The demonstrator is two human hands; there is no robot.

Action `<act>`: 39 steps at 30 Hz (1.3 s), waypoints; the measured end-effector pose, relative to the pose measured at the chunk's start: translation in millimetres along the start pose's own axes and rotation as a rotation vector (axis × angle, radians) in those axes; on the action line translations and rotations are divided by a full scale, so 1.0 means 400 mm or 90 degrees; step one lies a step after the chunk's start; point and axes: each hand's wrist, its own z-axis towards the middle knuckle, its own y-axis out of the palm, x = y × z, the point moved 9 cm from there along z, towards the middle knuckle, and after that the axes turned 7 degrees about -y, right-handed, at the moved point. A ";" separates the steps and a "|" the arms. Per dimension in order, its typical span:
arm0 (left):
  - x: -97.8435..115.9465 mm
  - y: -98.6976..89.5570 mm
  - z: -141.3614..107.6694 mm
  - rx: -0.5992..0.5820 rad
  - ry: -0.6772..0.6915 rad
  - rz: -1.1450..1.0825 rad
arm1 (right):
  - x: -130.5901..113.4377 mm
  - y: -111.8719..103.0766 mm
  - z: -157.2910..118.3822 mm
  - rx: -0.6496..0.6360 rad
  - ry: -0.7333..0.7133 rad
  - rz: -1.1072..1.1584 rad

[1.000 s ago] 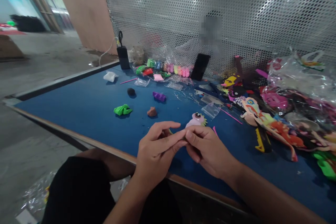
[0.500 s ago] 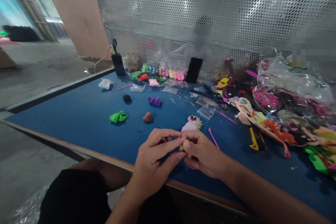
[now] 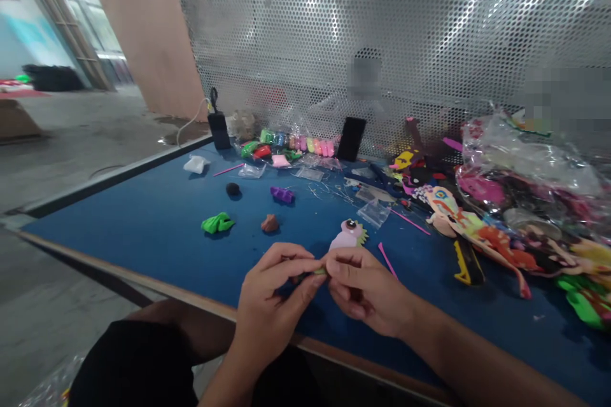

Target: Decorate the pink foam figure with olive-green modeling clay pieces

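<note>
Two bare hands meet above the near edge of one blue-topped table (image 3: 143,222): the left hand (image 3: 277,296) and the right hand (image 3: 365,286) pinch one small yellowish-green piece (image 3: 321,271) between thumbs and fingertips, most of it hidden by the fingers, so its shape cannot be told. Just beyond the right hand lies one lilac, rounded figure with one dark eye and a spiky green fringe (image 3: 346,238), its lower part covered by the fingers. Four separate lumps lie apart from one another past the left hand: one bright-green folded lump (image 3: 217,223), one brown lump (image 3: 270,223), one smooth black oval lump (image 3: 233,189) and one ridged purple lump (image 3: 282,194). One crumpled white bundle (image 3: 195,164) lies further left. Three slim pink rods can be counted: one (image 3: 228,169) near the white bundle, one (image 3: 410,222) right of the lilac figure, and one (image 3: 388,260) just beside the right hand. One yellow-and-black cutter (image 3: 469,262) lies to the right, next to a heap of multicoloured modelled figures (image 3: 496,232) too tangled to count. One flat black slab (image 3: 351,138) leans against the perforated metal panel (image 3: 286,32) at the back.
</note>
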 end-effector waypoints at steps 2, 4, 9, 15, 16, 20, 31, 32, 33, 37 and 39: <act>0.006 0.007 0.001 -0.014 0.012 0.010 | -0.008 -0.009 0.003 0.028 -0.021 0.008; 0.013 0.013 0.001 -0.030 0.029 0.010 | -0.012 -0.016 0.005 0.049 -0.034 0.014; 0.004 0.009 0.001 -0.030 0.009 -0.028 | -0.015 0.002 0.002 0.011 -0.046 -0.016; 0.001 0.020 -0.001 -0.067 0.005 -0.016 | -0.011 -0.012 0.003 0.042 -0.075 -0.086; 0.000 0.017 -0.001 -0.058 0.005 -0.012 | -0.013 -0.012 0.003 0.045 -0.083 -0.100; 0.003 0.002 -0.003 -0.006 0.015 0.004 | -0.020 -0.001 -0.001 0.026 -0.092 -0.110; 0.005 0.011 -0.004 0.002 0.005 0.019 | -0.018 -0.024 0.003 0.089 -0.065 -0.089; 0.004 0.008 -0.004 0.008 0.004 0.020 | -0.019 -0.023 0.003 0.085 -0.069 -0.097; 0.004 0.008 -0.004 0.009 0.004 0.019 | -0.021 -0.023 0.003 0.083 -0.076 -0.103; 0.005 0.004 -0.003 0.014 -0.003 0.020 | -0.027 -0.021 0.003 0.067 -0.093 -0.093; 0.006 0.000 -0.003 0.022 -0.001 0.026 | -0.023 -0.021 0.002 0.064 -0.077 -0.079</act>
